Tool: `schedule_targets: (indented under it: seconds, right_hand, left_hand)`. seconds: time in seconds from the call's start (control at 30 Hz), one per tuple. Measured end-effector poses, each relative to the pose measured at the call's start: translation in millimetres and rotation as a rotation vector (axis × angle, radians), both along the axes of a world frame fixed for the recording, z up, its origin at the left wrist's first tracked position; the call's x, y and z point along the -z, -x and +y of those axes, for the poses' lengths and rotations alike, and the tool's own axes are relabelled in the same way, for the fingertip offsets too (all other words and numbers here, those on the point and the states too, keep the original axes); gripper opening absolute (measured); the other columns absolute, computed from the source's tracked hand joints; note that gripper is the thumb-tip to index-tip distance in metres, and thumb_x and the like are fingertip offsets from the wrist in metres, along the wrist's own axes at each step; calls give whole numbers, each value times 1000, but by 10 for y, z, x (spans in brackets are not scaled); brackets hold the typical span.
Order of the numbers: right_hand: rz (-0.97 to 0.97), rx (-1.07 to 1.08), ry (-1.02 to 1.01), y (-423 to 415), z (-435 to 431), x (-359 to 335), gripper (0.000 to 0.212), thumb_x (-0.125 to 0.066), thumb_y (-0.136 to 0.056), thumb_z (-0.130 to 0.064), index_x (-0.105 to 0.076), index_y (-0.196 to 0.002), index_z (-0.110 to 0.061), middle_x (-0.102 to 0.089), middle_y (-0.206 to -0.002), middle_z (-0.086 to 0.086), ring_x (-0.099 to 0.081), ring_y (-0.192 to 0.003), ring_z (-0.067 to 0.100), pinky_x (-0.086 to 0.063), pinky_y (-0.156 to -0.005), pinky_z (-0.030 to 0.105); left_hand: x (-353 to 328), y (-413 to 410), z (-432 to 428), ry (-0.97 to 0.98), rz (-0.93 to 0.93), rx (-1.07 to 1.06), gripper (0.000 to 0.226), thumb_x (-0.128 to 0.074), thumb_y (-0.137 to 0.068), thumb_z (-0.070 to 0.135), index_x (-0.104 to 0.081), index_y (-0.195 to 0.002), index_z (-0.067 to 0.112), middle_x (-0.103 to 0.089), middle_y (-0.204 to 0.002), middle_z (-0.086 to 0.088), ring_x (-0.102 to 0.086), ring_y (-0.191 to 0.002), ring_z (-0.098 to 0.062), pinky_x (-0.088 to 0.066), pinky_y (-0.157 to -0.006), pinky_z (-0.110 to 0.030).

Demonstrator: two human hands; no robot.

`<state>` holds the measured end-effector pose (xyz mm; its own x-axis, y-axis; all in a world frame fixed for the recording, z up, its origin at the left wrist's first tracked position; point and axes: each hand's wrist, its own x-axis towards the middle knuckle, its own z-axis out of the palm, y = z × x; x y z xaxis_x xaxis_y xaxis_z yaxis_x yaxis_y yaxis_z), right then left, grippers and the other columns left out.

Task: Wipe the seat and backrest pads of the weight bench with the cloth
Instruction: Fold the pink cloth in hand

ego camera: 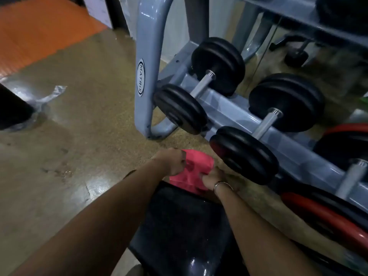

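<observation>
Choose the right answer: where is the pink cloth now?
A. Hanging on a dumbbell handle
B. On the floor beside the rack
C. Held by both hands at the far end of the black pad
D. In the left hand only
C: the left hand and the right hand both grip the cloth just past the far edge of the pad.

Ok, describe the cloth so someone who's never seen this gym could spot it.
Find the grey dumbbell rack; below it is the black bench pad. At its far end, both hands bunch the cloth, the only pink thing here.
</observation>
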<state>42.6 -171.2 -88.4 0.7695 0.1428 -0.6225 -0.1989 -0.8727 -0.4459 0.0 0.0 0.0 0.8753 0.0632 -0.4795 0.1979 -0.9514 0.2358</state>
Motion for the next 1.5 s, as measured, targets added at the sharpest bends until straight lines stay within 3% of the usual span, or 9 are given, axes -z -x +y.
schedule_targets:
  seconds: [0.27,0.67,0.77,0.9,1.0,1.07,1.13,1.3,1.5]
  right_hand:
    - [25,286,-22,-82,137,144,90,-87,-72,-41,-44,-142,-6,-62,-133,15,-63,-118,36,-53,-97,44]
    - [-153,196,-226,148,385,-148,60,-60,-97,-40,-45,-149,-16,-58,-143,11,-56,-129,31,-44,-105,37]
    - [-234,175,-383,264,368,-523,43,-64,-94,-25,-56,-135,-15,-67,-122,6,-62,-114,28,-49,-99,39]
    - [-292,164,-565,416,205,-1178,18,-61,-88,-11,-56,-102,-22,-63,-90,-4,-60,-81,17,-47,-75,33]
    - [-242,275,-785,486,22,-1587,25,-60,-85,0,-56,-93,-23,-64,-87,-2,-60,-77,14,-48,-69,29]
    - [-179,344,-885,547,-121,-1805,28,-62,-77,1,-61,-95,-20,-68,-88,1,-62,-80,17,-50,-70,29]
    - [-117,359,-951,621,-272,-1985,36,-63,-71,2,-64,-100,-20,-70,-91,2,-63,-84,19,-52,-77,35]
    - [-42,305,-902,854,-651,-2379,40,-59,-76,9,-70,-102,-19,-74,-102,9,-69,-93,26,-57,-87,46]
    - [-109,209,-743,1091,-946,-2754,44,-71,-61,-6,-77,-97,-29,-77,-105,6,-70,-103,32,-55,-94,58]
  left_hand:
    - [24,58,-17,-97,-45,50,32,-42,-101,34,-62,-117,15,-65,-120,-10,-59,-113,-31,-44,-93,-45]
    - [-128,175,81,-63,-74,-49,35,-47,-96,37,-62,-122,18,-59,-133,-8,-51,-127,-31,-39,-108,-48]
    - [-307,322,37,85,-93,-210,33,-50,-95,30,-61,-123,18,-61,-131,-9,-56,-123,-32,-47,-100,-43]
    - [-575,535,-149,403,-105,-586,70,-61,-87,22,-36,-152,20,-52,-146,-8,-53,-131,-32,-45,-89,-35]
    - [-807,613,-312,921,-158,-1020,47,-53,-83,3,-49,-129,12,-61,-116,-9,-61,-93,-24,-43,-63,-29]
    - [-962,725,-432,1231,-129,-1137,26,-46,-80,0,-54,-101,12,-59,-99,-7,-55,-82,-23,-46,-63,-32]
    - [-1047,875,-533,1458,-107,-1153,43,-47,-77,-1,-50,-117,15,-55,-105,-10,-56,-90,-26,-53,-72,-38]
    - [-1328,1179,-666,1442,-140,-1001,74,-57,-72,-12,-52,-129,35,-62,-112,-13,-61,-98,-31,-52,-75,-40]
    - [-1803,1444,-795,1212,-300,-788,49,-63,-71,-16,-77,-103,18,-76,-106,-12,-66,-101,-32,-53,-77,-38]
